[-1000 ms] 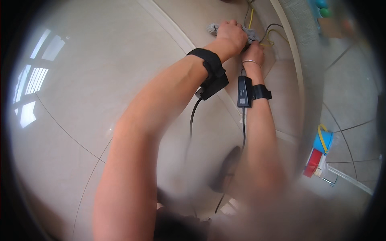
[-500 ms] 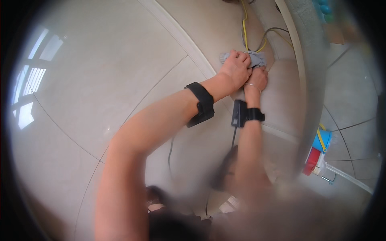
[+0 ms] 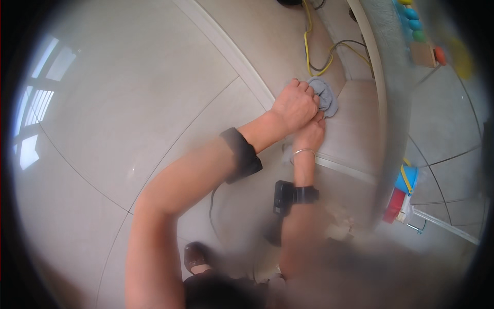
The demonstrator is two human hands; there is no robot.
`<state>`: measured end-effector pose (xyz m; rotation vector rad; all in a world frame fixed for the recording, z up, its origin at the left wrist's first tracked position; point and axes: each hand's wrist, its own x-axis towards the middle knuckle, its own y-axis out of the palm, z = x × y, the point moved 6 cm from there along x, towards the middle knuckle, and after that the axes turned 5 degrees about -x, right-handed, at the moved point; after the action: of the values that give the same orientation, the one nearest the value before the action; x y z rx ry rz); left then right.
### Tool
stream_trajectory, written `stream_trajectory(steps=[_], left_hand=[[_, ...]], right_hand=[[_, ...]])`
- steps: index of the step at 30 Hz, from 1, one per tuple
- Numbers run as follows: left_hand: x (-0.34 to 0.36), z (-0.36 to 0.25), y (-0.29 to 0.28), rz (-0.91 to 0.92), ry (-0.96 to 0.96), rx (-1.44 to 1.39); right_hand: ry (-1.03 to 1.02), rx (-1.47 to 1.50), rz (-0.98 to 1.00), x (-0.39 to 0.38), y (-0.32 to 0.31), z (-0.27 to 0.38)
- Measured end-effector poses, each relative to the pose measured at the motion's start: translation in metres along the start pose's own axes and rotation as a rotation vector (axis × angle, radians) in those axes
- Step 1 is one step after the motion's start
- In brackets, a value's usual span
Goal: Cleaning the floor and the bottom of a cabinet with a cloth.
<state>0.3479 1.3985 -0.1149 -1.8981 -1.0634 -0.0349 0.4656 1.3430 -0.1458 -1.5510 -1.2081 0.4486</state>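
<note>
My left hand (image 3: pixel 294 105) is closed on a crumpled grey cloth (image 3: pixel 325 95), its fingers curled over the cloth's left part. Just below it, my right hand (image 3: pixel 310 131) is curled against the cloth's underside, partly hidden by the left hand. The cloth is pressed on a beige tiled surface (image 3: pixel 355 113) bordered by a pale strip. Yellow and grey cables (image 3: pixel 307 44) lie in loops just beyond it. Both wrists wear black straps, the right with a boxy device (image 3: pixel 284 196).
A pale curved edge (image 3: pixel 380 90) runs along the right. Beyond it are a blue bucket with yellow handle (image 3: pixel 409 177), a red container (image 3: pixel 395 205) and a colourful bead toy (image 3: pixel 414 26). A dark object (image 3: pixel 288 2) lies at the top; my shoe (image 3: pixel 196 256) shows below.
Both hands and the cloth have moved down the frame, toward my body, away from the cables' upper part. More of the cloth now shows right of my left hand.
</note>
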Motion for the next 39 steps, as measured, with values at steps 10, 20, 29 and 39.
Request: stream_trajectory(steps=[10,20,29,39], left_hand=[[0.035,0.007,-0.004,-0.275,0.126,-0.023],[-0.033,0.004,-0.029,-0.154,0.122,-0.078],[-0.049,0.106,-0.119,-0.43,-0.324,0.17],[-0.087,0.133,-0.126,-0.224,-0.378,0.35]], right_hand=[[0.012,0.092,0.263,0.178,0.035,-0.035],[0.007,0.629,0.283,0.011,-0.04,-0.002],[-0.342,0.598,0.133,0.149,-0.087,0.231],[-0.452,0.697,-0.002,0.073,-0.065,0.147]])
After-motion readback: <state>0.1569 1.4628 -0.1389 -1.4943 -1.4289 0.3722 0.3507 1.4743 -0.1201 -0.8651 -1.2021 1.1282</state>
